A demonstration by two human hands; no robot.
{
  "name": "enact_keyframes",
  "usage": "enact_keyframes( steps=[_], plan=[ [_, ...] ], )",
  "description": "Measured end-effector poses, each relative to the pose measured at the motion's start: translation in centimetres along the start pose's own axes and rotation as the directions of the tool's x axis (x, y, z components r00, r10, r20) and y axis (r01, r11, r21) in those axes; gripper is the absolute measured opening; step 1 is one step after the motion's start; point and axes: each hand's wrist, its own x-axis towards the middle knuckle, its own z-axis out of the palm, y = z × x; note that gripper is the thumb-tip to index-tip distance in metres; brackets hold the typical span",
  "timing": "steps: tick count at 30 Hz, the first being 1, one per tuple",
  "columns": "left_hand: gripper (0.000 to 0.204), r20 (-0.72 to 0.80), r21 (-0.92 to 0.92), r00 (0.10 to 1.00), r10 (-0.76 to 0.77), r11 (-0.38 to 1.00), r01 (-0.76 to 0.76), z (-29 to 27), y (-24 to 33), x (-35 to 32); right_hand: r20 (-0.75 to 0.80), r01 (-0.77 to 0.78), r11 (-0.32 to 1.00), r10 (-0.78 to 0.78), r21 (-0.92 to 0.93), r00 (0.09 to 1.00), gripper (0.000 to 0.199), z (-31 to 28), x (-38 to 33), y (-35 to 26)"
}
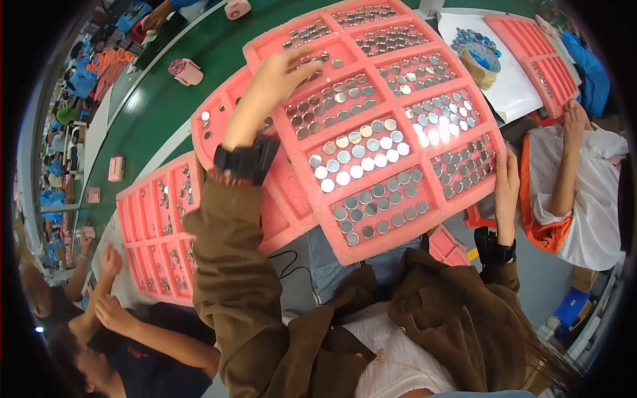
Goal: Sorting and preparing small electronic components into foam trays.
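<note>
- Left hand (289, 74): over the second compartment (346, 52) from the far end, left column of the pink tray (391, 242). Fingers curve down and a little spread at the tips; can't tell if a piece is pinched.
- Disc (337, 63): silver, round, lying in that compartment, just right of the left fingertips, apart from them. Few other small pieces by the fingers, partly covered. Flat and round, so no long axis.
- Nearer hand to disc: left by far. Right is well off, across the right column and closer to the body.
- Right hand (507, 189): at tray's right rim, near corner; fingers stretched along the outer edge, touching. Can't tell if the grip wraps underneath.
- Tray: long axis runs from far left to near right, tilted in view. Two columns; the compartments hold loose silver discs (361, 156).
- Lower tray (275, 229): pink, partly under tray's left side, below the left forearm.
- Around: green table (149, 99) beyond; cup (480, 64) and blue stones (470, 40) on white sheet (514, 93), right of tray.
</note>
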Motion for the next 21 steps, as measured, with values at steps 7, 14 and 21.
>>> enact_keyframes(
  steps=[7, 14, 21],
  plan=[
    [0.059, -0.15, 0.16, 0.974, -0.168, 0.968, 0.192, 1.6, 3.9, -13.0, 0.093, 0.284, 0.767, -0.284, -0.575, 0.954, 0.031, -2.8, 0.4, -6.7],
    [0.051, -0.31, 0.081, 0.936, -0.169, 0.976, 0.203, 8.2, 3.2, -18.2, 0.677, 0.772, 0.633, -0.549, -0.047, 0.491, 0.019, 5.6, 5.5, -21.1],
    [0.048, -0.399, 0.084, 0.91, -0.112, 0.984, 0.158, 9.1, 2.9, -18.1, 0.81, 0.862, 0.477, -0.432, -0.169, 0.398, 0.022, 21.9, 14.2, -20.1]
  ],
)
